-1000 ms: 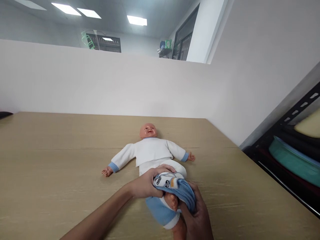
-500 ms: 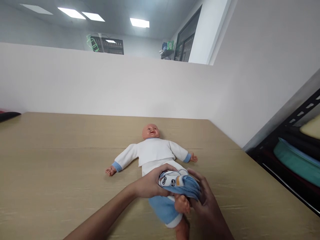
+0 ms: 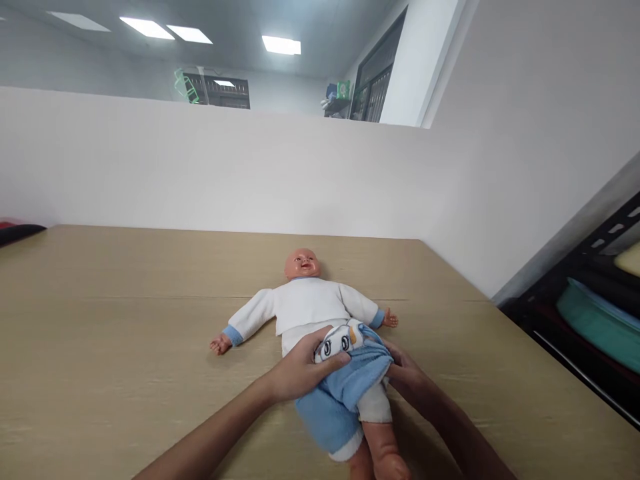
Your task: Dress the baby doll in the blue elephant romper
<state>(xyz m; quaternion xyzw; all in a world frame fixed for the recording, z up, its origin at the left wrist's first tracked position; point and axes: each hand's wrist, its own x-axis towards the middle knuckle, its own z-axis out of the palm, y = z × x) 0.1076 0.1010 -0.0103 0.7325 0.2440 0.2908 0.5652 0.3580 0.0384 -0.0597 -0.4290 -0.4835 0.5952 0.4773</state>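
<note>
A baby doll (image 3: pixel 313 303) in a white top with blue cuffs lies face up, its head away from me. Blue shorts (image 3: pixel 325 420) with a white hem cover its left-side leg in view. On the right-side leg the shorts are bunched above a white cloth thigh (image 3: pixel 376 405), with the plastic lower leg and foot bare. My left hand (image 3: pixel 300 367) grips the waist part printed with cartoon eyes, thumb on top. At the other side, my right hand (image 3: pixel 405 370) holds the edge of the shorts; its fingertips are partly hidden behind the fabric.
The doll rests on a wide wooden table (image 3: pixel 125 333) against a white wall (image 3: pixel 225 173). To the right stands a black rack (image 3: pixel 595 243) holding a teal item (image 3: pixel 600 327). A dark object (image 3: pixel 20 233) lies at the far left edge.
The bunched shorts have slid up the right-side leg. That foot, earlier poking out of the fabric near my hands, now lies lower, with the leg stretched toward me.
</note>
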